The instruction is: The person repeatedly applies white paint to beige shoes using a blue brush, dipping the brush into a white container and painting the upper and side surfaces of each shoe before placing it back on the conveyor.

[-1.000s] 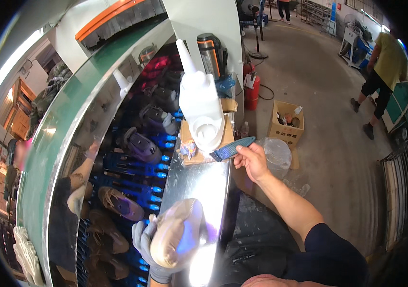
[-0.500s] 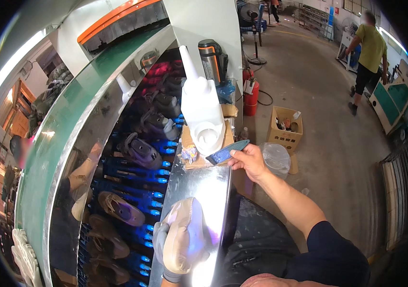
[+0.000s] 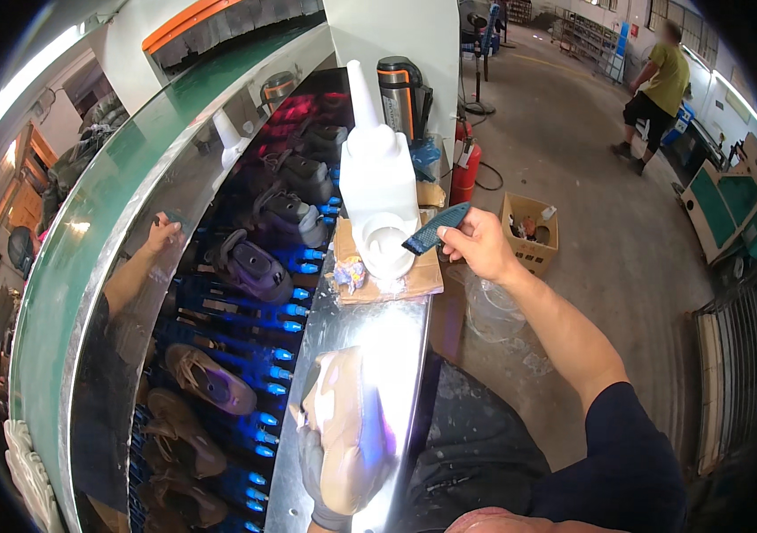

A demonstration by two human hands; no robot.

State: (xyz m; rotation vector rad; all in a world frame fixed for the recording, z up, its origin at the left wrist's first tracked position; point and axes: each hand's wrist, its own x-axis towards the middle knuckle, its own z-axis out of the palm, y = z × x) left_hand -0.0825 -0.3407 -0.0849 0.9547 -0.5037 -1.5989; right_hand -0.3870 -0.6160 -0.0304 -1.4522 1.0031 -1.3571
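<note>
My bare right hand [image 3: 483,247] pinches a flat dark brush [image 3: 439,231] by its handle, its bristle end at the right rim of a round white cup [image 3: 388,259]. The cup is the open front of a white bottle-like dispenser [image 3: 378,182] with a tall spout, standing on a piece of cardboard [image 3: 418,282]. Lower down, my left hand [image 3: 314,471] in a grey glove grips a tan shoe [image 3: 343,431] from its left side, over the shiny metal ledge [image 3: 307,400]. Most of the left fingers are behind the shoe.
Left of the ledge, several shoes [image 3: 254,271] sit among blue-lit pegs [image 3: 282,355], beside a green belt [image 3: 85,231]. Behind the dispenser stands a steel thermos [image 3: 396,102]. A fire extinguisher [image 3: 465,169] and carton [image 3: 531,233] are on the floor; farther off, a person [image 3: 662,84] walks.
The brush has risen from below the cup to its right rim, with my right hand moving up. The shoe in my left hand has tilted slightly. The distant person has moved left.
</note>
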